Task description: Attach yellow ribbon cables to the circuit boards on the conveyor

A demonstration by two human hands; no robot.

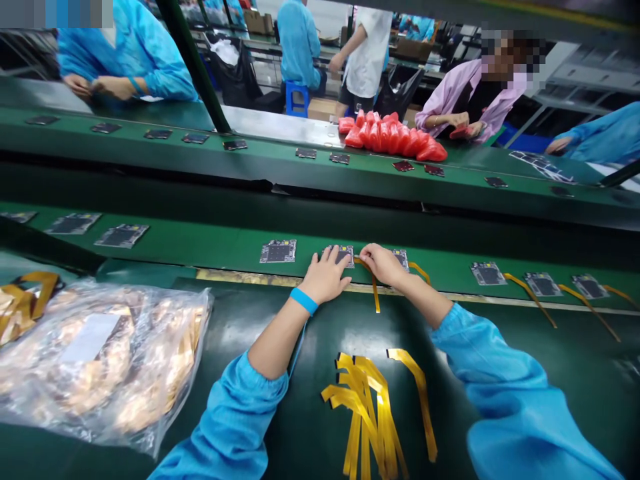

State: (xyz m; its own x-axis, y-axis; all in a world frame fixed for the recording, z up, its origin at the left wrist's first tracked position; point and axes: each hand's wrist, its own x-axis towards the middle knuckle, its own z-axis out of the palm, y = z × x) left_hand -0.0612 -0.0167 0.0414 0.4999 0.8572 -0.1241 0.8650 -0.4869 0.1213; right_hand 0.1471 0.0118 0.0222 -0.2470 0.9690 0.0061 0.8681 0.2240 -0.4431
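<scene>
Both hands are out over the near green conveyor belt, working one small grey square circuit board; left hand lies flat, fingers spread and extended, fingertips pressing the board's left and near edge, apparently to pin it so it cannot slide on the belt; it grips nothing, just presses down; right hand is curled, fingers pinched at the board's right edge on the top end of a thin amber flex ribbon strip; looks like a pinch on the strip's tip, though the contact point is hidden under the fingers; the strip trails back toward the person, over the belt lip onto the dark green bench, so its free end hangs clear

Boards further right, e.g. one grey board, already carry an amber strip angled off the same way; boards to the left, e.g. a bare grey board, have none

Loose pile of amber flex strips sits on the bench directly between the forearms, within easy reach of either hand; clear plastic bag of more amber strips lies at the left, well apart from the hands, likely bulk stock

Blue wrist strap on the left wrist with a cord running down toward the sleeve, probably an antistatic strap

Far belt carries small dark parts; a heap of red bags lies beside a person in a pink coat across the line
</scene>
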